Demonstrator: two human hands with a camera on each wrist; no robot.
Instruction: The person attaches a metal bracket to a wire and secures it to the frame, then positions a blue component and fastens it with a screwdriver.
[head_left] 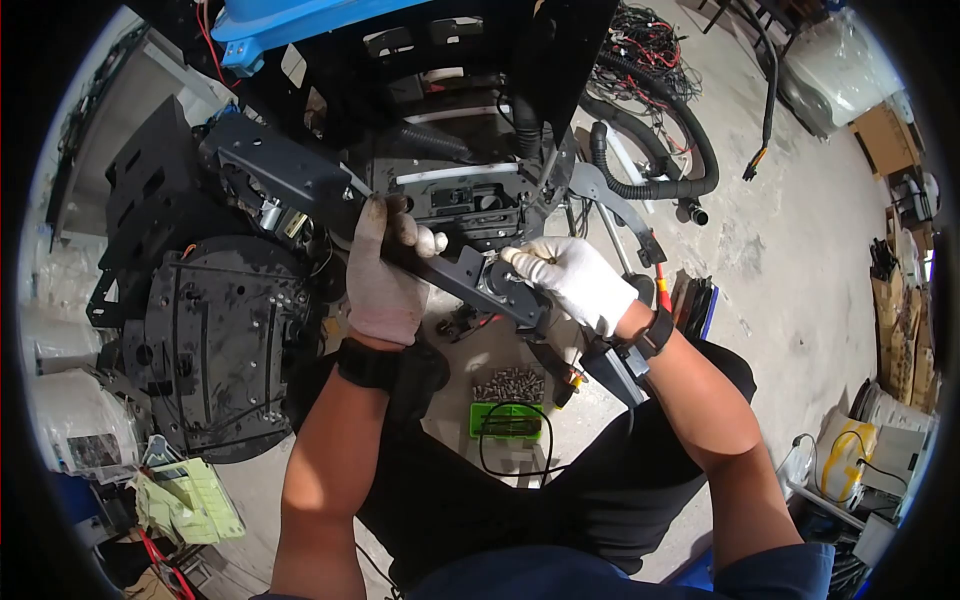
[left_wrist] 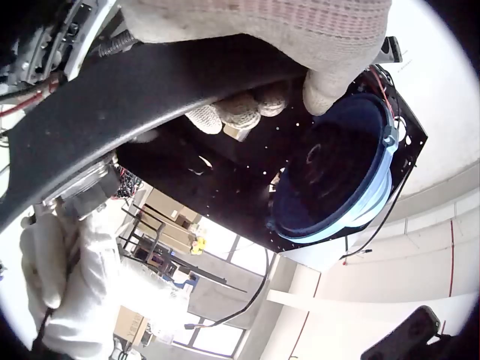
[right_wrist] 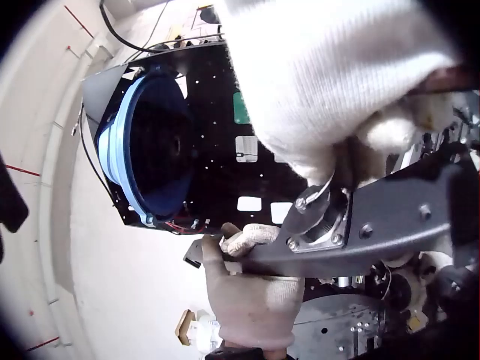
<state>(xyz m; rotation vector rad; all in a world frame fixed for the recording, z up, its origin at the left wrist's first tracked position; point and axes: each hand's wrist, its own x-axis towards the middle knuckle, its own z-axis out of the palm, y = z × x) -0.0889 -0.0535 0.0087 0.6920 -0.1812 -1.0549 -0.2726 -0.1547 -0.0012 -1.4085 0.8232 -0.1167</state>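
Observation:
A long black metal bar slants across in front of the person. My left hand, in a soiled white glove, grips its middle, fingers wrapped over the far edge in the left wrist view. At the bar's right end sits a round black fitting on a plate with small screws. My right hand, also gloved in white, pinches at this fitting with curled fingers. In the right wrist view the glove hides part of the fitting and the fingertips.
A black frame with a blue round housing stands ahead. Left on the floor lies a dusty black round base. A green tray with several small metal fasteners sits between the legs. Corrugated hose and tangled wires lie at the upper right.

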